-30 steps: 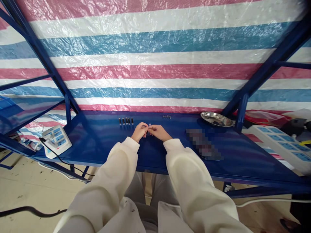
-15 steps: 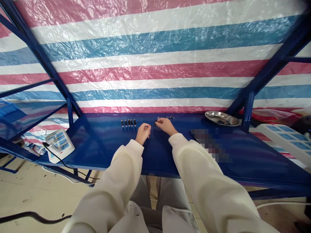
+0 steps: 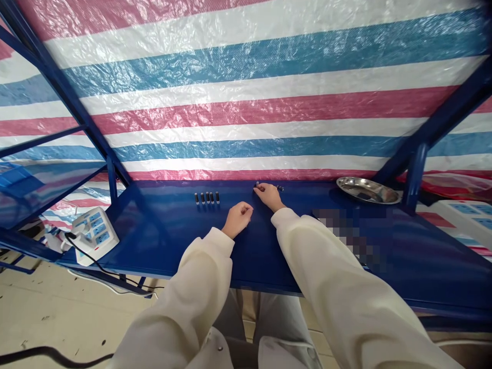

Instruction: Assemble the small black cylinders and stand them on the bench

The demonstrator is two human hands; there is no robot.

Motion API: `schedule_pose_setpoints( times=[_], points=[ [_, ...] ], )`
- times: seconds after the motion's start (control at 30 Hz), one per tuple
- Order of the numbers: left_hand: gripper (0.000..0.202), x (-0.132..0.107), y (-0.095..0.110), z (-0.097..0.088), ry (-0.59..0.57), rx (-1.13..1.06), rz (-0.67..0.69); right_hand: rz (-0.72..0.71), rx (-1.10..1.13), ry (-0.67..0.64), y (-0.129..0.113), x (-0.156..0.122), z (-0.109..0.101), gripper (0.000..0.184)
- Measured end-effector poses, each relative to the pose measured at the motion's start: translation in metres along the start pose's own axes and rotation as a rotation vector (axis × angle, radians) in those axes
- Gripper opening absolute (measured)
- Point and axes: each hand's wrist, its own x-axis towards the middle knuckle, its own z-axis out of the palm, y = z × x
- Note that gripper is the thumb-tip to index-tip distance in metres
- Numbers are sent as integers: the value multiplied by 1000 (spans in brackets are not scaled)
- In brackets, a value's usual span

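Where our right hand (image 3: 268,195) rests: small piece (image 3: 257,183) at its gathered fingertips; we cannot confirm a grip.
Left hand (image 3: 238,219): nearer us, fingers curled in, apart from the right.
Black cylinders (image 3: 207,198): five in a row, left of both hands.
Shiny parts (image 3: 281,188): just beside the right hand.

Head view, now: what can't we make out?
All head view:
Whether the left hand holds anything: curled fingers hide it.
Small item at the right hand: tiny, mostly covered.
Shiny parts: too small, partly behind that hand.
What the pixelated patch covers.
Right-side power strip: cut off by right edge.
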Motion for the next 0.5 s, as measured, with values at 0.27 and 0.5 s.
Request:
schedule_pose_setpoints(
  times=[0.27, 0.5],
  points=[
    [8, -2, 3, 1, 13, 18, 28, 4, -95, -114, 4, 7, -2, 15],
    [8, -2, 2, 0, 27, 43, 39, 37, -110, -186, 5, 11, -3, 15]
  ],
)
